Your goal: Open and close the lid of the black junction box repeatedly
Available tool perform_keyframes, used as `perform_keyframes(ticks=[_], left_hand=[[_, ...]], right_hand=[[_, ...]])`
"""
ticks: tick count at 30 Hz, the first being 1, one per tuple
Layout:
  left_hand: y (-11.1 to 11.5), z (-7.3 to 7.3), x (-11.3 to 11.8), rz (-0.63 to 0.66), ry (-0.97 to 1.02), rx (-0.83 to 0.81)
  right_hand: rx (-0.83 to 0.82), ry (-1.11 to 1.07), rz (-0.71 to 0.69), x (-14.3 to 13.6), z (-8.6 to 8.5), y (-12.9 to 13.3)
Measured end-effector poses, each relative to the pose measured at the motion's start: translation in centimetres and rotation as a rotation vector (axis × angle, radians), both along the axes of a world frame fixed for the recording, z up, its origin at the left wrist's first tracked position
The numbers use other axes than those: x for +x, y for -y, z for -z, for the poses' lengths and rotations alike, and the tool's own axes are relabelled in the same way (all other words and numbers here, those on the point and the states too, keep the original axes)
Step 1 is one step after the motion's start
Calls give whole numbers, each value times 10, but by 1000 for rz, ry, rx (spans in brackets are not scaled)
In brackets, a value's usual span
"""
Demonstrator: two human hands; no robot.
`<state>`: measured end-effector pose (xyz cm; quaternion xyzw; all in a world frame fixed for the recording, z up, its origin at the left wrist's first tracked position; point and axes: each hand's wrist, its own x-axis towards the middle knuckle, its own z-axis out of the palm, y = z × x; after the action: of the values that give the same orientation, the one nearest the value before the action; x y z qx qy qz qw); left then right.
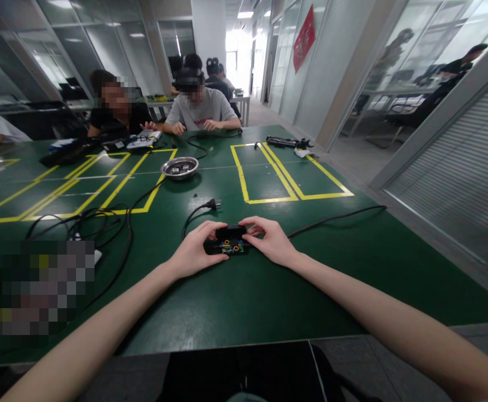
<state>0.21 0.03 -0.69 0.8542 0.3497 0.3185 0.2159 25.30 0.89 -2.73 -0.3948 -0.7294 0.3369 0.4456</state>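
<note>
the open black case (233, 232) sits between the fingertips, a green circuit board (234, 247) inside it. the left hand (194, 249) has thumb and fingers clamped around its left end; the right hand (272, 241) pinches its upper right edge. the fingers hide both ends. well beyond the left fingers, a metal bowl (180, 168) holds small metal pieces (182, 169). nearer them lies a black plug (214, 204).
</note>
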Motion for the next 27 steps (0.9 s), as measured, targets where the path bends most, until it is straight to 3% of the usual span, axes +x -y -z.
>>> perform_keyframes(ticks=[9, 27], left_hand=[[1, -1, 0, 10, 13, -10], [3, -7, 1, 57, -17, 20]], right_hand=[[46, 34, -68, 3, -8, 5], [328, 307, -278, 13, -14, 7]])
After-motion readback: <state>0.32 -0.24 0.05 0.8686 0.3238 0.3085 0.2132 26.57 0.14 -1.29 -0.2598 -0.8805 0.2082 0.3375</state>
